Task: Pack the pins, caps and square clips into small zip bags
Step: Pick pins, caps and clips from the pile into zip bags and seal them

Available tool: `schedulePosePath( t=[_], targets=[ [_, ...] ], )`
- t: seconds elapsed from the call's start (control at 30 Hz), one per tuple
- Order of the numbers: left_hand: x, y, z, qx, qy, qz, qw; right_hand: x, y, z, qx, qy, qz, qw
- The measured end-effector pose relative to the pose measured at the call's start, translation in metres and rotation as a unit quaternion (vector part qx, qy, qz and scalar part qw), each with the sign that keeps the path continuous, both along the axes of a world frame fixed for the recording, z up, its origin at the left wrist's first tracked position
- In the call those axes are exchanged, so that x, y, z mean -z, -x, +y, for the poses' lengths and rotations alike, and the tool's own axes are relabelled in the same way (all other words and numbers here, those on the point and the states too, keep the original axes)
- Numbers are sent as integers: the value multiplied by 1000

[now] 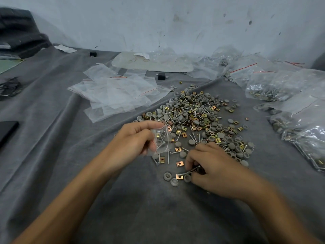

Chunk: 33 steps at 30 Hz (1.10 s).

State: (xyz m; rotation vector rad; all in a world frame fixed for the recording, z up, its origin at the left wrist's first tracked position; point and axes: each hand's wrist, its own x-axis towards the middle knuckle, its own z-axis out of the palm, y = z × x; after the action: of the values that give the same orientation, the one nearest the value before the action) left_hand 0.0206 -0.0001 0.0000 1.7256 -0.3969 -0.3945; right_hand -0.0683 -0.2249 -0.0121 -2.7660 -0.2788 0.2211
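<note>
Pins of bright metal, round grey plastic caps and brass-coloured square clips lie mixed in one loose heap (193, 117) on a creased grey cloth (123, 199), just beyond both hands. The left hand (135, 140) grips a small clear plastic zip bag (161, 140), with thumb and fingers curled round its left edge. The bag sticks out from that hand's right side, over the near fringe of the heap. Grey caps and a pin or two show through its film, though whether they sit inside or lie behind it cannot be told.

The right hand (211, 168) is low on the cloth at the heap's near edge. Its fingers are curled round a small bunch of pins (190, 171), whose ends jut out to its left. Just left of those fingers, a copper-toned square clip (179, 176) and three stray grey caps (167, 175) lie apart from the heap. A second square clip (179, 163) lies between the two hands.

Beyond the left hand, a fanned stack of empty clear zip bags with red seal lines (116, 92) rests on the cloth. Well off to the right hand's right, and beyond it, sit crumpled filled bags (299, 134) of the same parts. A small black block (161, 76) stands past the empty bags, near a scuffed white wall (175, 23).
</note>
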Motion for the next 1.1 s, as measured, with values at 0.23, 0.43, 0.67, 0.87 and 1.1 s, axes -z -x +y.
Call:
schedulePosePath(
  t=[0.23,0.43,0.67,0.87,1.1],
  targets=[
    [4,-1,1,10,-4,-4,1000,4,-2,0,34,-74,-56,995],
    [5,4,-6,19,-19,-8,1000,1,-4,11,64,-222,-148,962],
    [4,7,-9,44,-42,-18,998,7,-8,32,76,-254,-180,947],
    [0,8,-8,37,-31,-14,999,8,-9,36,92,-347,-148,922],
    [-6,9,-5,17,5,13,1000,-3,-7,8,88,-285,-105,949]
  ],
)
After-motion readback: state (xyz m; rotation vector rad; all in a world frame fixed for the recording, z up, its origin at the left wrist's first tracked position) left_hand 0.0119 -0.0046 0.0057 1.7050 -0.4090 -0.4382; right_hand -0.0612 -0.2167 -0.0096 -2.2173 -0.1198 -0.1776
